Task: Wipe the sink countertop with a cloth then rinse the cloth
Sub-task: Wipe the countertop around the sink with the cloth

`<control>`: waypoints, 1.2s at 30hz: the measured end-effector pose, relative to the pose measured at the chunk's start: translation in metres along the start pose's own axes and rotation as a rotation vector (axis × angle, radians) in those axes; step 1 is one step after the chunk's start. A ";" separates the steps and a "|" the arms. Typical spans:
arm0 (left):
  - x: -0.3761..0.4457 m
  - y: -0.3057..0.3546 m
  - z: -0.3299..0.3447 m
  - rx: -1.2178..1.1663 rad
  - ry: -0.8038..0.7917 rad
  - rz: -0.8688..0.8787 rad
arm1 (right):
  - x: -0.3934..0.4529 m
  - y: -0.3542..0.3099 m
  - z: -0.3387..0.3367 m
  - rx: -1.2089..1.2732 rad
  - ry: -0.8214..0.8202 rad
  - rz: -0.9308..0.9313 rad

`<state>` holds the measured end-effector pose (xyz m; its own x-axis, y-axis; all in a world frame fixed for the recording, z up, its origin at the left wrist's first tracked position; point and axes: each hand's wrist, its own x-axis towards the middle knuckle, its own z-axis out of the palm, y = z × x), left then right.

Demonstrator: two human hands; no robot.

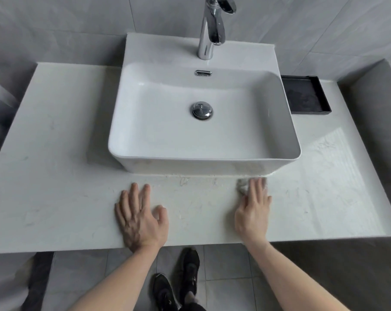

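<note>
Mostly cloth [242, 186] under right hand [252, 207].

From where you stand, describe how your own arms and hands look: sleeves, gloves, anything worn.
Both forearms are bare as far as the view shows, with no sleeves in sight. The left hand and the right hand wear no gloves. I see no rings, watch or bracelet on either, and no markings. The only clothing in view is lower down: dark shoes on the tiled floor.

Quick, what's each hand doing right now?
Left hand: open, flat on the countertop, holding nothing.
Right hand: open, fingers pressing the cloth.
</note>
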<state>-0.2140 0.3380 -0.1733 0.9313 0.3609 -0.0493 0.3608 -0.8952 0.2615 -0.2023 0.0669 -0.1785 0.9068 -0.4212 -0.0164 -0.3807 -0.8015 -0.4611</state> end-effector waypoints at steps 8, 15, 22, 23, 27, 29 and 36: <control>0.007 -0.015 -0.001 -0.227 0.032 0.036 | -0.076 -0.102 0.052 0.112 -0.303 -0.390; 0.013 -0.045 -0.024 -0.248 -0.272 0.173 | -0.041 -0.045 -0.018 0.392 -0.234 -0.201; 0.025 -0.062 -0.046 -0.132 -0.477 0.279 | 0.016 0.032 -0.056 0.135 -0.085 0.194; 0.025 -0.061 -0.048 -0.135 -0.490 0.267 | 0.018 0.031 -0.051 0.087 -0.104 0.190; 0.027 -0.056 -0.057 -0.158 -0.530 0.238 | 0.007 -0.006 -0.021 0.021 -0.168 0.115; 0.032 -0.055 -0.064 -0.209 -0.547 0.230 | -0.007 -0.044 -0.002 0.027 -0.229 0.055; 0.066 -0.116 -0.105 -0.398 -0.378 0.046 | -0.103 -0.192 0.055 0.010 -0.510 -0.290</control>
<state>-0.1992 0.4929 -0.1055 0.9252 0.1394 -0.3530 0.3410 -0.7135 0.6121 -0.2132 0.2874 -0.1369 0.9471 0.0737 -0.3122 -0.1050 -0.8484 -0.5189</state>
